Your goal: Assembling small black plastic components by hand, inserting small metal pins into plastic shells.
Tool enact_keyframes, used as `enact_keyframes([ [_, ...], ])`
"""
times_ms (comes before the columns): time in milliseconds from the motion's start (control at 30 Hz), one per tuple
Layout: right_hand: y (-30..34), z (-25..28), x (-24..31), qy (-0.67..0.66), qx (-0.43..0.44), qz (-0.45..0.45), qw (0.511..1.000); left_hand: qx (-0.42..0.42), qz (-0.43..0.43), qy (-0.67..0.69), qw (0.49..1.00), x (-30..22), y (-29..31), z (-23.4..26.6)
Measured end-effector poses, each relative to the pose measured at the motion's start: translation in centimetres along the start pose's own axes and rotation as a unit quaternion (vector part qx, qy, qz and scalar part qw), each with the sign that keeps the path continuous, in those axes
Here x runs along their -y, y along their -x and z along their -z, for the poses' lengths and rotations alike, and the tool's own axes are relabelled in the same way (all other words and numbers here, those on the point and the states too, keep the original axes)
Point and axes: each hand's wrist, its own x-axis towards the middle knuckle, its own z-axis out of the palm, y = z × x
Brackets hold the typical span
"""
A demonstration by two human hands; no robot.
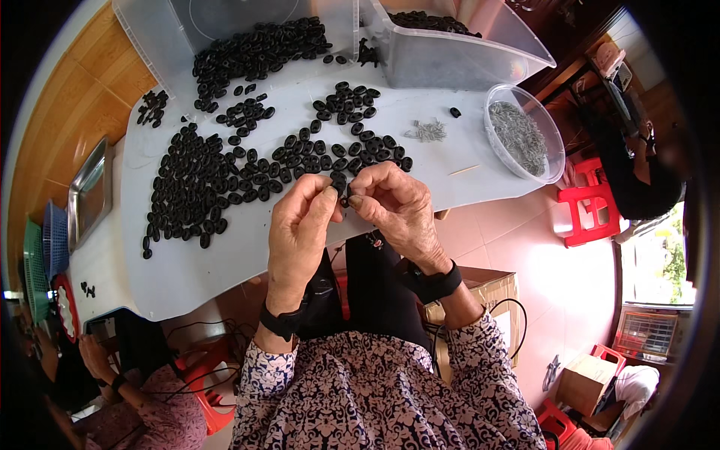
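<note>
Both hands meet at the near edge of the white table (247, 289), fingertips almost touching. My left hand (298, 225) pinches a small black oval piece (339, 181) between thumb and fingers. My right hand (397, 211) is closed in a pinch beside it, thumb against forefinger, at a small dark part (345, 201); the fingers hide most of this part. Just beyond my hands lie many loose black oval pieces (187, 180), spread over the left and middle of the table. Some seem to have small holes.
Clear plastic bins (465, 64) with more black pieces stand at the far side. To the right are a round tub (551, 161) of thin metal pins, a small pin pile (429, 130) and a toothpick (463, 170). Another person's hand (96, 356) shows at lower left.
</note>
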Motion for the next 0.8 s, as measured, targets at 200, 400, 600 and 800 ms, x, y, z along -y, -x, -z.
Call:
enact_keyframes([
  [200,-0.1,0.4,-0.1,0.055,0.018,-0.017,0.998,0.040,-0.077,-0.205,0.975,-0.2,-0.1,0.5],
  [400,-0.1,-0.1,0.4,0.057,0.016,0.004,0.998,0.049,-0.123,-0.206,0.970,0.4,-0.4,-0.1],
  [600,0.0,-0.4,-0.4,0.028,-0.027,0.009,0.999,0.043,-0.103,-0.181,0.977,1.2,-0.4,-0.7],
  [800,-0.1,-0.2,-0.3,0.024,-0.019,0.014,0.999,-0.013,-0.123,-0.196,0.973,1.3,-0.4,-1.3],
])
